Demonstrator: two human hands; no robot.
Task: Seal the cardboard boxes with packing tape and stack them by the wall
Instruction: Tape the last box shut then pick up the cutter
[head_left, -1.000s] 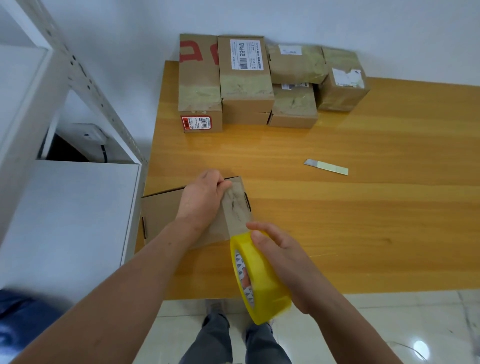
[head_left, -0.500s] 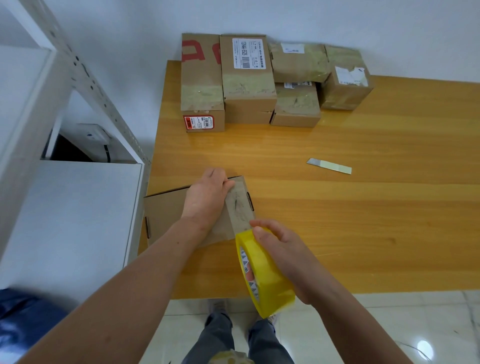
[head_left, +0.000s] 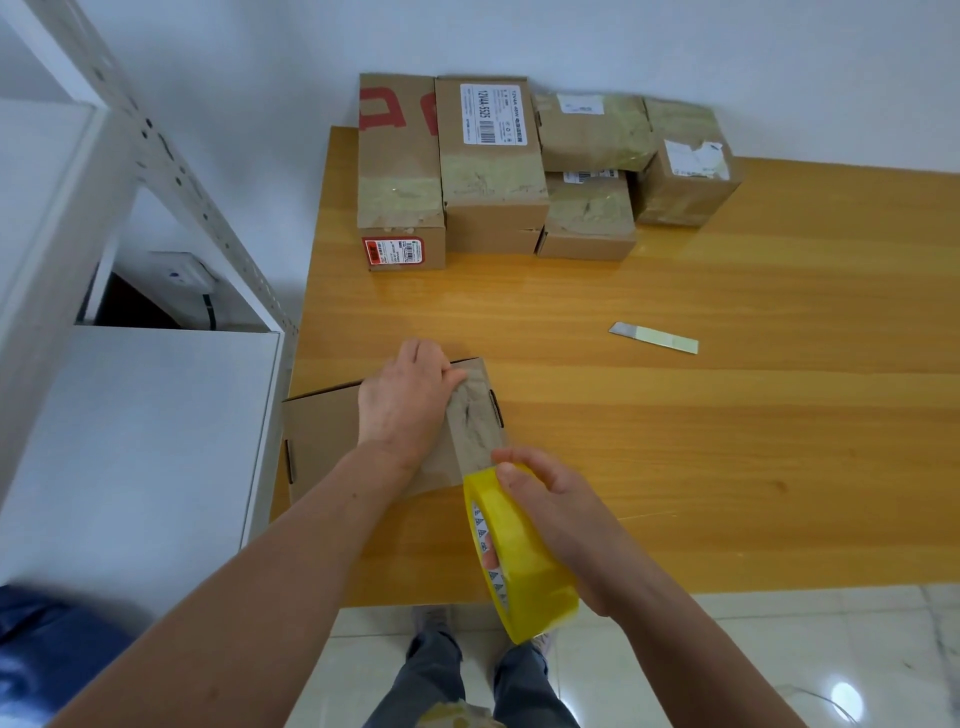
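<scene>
Right hand: the right hand (head_left: 553, 512) is clenched round the tape roll (head_left: 524, 558), with the thumb laid over its rim and a fingertip seen inside the core.
Tape roll: the yellow roll is held on edge at the near side of the counter (head_left: 701, 467), partly past its front edge.
Tape strip: a clear tape strip (head_left: 472, 421) is drawn from the roll up across the top of the cardboard box (head_left: 322, 431).
Left hand: the left hand (head_left: 405, 405) is laid on the box top, fingers curled over its far edge, thumb pressed on the strip.
Cardboard box: it is set flat at the counter's near left corner.
Blade: a small blade (head_left: 654, 338) is laid farther back, well apart from the box.
Taped boxes: several taped boxes (head_left: 493, 171) are stacked at the far edge, against the wall (head_left: 519, 36).
</scene>
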